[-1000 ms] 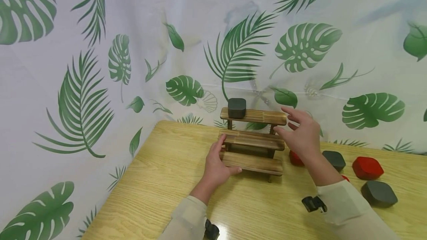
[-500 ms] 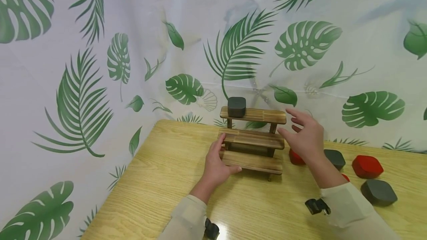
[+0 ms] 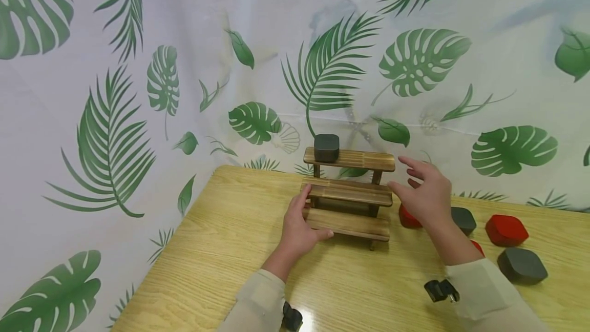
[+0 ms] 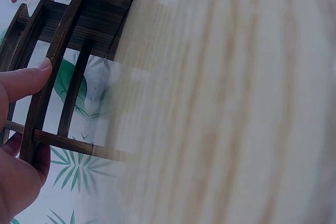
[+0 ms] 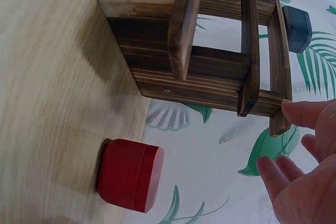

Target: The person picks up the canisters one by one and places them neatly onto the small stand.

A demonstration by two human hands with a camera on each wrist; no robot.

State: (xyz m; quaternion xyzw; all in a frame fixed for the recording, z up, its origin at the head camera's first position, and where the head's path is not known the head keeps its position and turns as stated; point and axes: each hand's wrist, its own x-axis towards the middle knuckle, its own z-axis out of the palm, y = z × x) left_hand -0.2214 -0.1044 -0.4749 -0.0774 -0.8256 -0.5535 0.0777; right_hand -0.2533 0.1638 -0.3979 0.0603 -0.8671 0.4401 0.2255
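The left hand point(image 3: 298, 227) grips the stand point(image 3: 348, 192) at its near left end, likely steadying it; the right hand point(image 3: 426, 191), loosely spread and empty, is just beside the top tier point(image 3: 366, 159), whose left end bears a dark block point(image 3: 326, 148). Rightward, the forearm point(image 3: 454, 242) partly hides red blocks point(image 3: 506, 230) and grey blocks point(image 3: 522, 265) on the desk point(image 3: 207, 250).

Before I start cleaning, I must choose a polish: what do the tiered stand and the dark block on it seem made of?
Tiered stand: apparently wood, stained or scorched brown, low sheen; streaky grain runs lengthwise. Dark block: possibly plastic or painted wood, mostly matte and evenly coloured; no grain shows to settle it.
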